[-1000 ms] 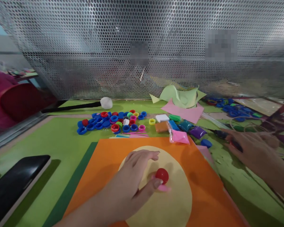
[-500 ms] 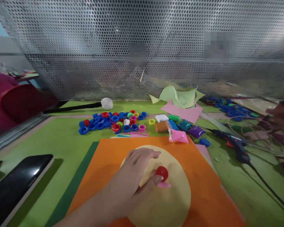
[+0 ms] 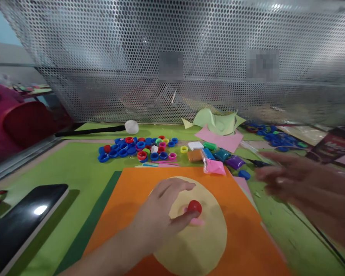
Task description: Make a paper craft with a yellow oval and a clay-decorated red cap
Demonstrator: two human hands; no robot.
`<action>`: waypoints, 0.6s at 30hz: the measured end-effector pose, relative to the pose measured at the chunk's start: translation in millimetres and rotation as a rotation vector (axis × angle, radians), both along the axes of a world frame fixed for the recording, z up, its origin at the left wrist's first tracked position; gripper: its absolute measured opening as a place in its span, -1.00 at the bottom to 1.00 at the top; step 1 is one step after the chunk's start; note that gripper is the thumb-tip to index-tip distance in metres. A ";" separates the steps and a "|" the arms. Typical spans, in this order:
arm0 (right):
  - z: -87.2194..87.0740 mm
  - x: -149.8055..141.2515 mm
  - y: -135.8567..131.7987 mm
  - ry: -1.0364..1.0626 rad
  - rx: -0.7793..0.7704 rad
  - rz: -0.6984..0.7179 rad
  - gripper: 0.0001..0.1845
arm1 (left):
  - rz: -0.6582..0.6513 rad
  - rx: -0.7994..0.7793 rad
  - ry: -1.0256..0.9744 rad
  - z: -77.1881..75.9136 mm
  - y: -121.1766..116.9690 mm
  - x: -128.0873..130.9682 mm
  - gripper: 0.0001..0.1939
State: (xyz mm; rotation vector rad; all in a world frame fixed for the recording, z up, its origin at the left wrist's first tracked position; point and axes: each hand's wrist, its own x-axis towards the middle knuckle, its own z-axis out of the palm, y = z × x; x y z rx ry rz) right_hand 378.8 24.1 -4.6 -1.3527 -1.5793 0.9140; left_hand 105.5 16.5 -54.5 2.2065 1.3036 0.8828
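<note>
one left hand (image 3: 158, 210) is curving open with its thumb against one red ball (image 3: 194, 207), which is sitting between thumb and fingers above one yellow disc (image 3: 202, 245), while a blurred right hand (image 3: 307, 193), its hold impossible to tell, is hovering by one glue gun (image 3: 258, 163), seven packets (image 3: 215, 167) lying beyond.

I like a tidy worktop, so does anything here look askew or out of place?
The pale green paper at the back is curled up unevenly, unlike flat sheets. One blue cap looks stray, lying apart from the clustered caps.
</note>
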 end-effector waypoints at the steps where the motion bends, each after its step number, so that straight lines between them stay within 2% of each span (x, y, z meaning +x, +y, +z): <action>1: -0.2 -13.7 -0.8 0.133 -0.117 0.078 -0.63 | 0.008 0.047 -0.032 1.5 -2.0 2.3 -0.65; 3: -3.0 -38.8 -4.4 0.410 -0.347 0.233 -0.66 | 0.027 0.115 -0.109 6.8 -6.4 7.9 -0.58; 5: -6.8 -57.7 -9.0 0.526 -0.407 0.333 -0.62 | 0.045 0.120 -0.200 13.6 -10.5 13.9 -0.55; 7: -9.0 -69.4 -13.2 0.569 -0.413 0.392 -0.58 | 0.057 0.088 -0.314 19.3 -13.5 18.5 -0.59; 11: -7.5 -78.5 -18.7 0.589 -0.390 0.377 -0.62 | 0.056 0.019 -0.536 24.1 -16.1 19.5 -0.76; 15: -6.6 -81.3 -19.7 0.549 -0.364 0.376 -0.64 | 0.072 -0.067 -0.601 24.3 -16.5 15.2 -0.77; 18: -8.3 -83.2 -19.4 0.525 -0.348 0.379 -0.64 | 0.084 -0.057 -0.603 24.7 -17.2 12.8 -0.78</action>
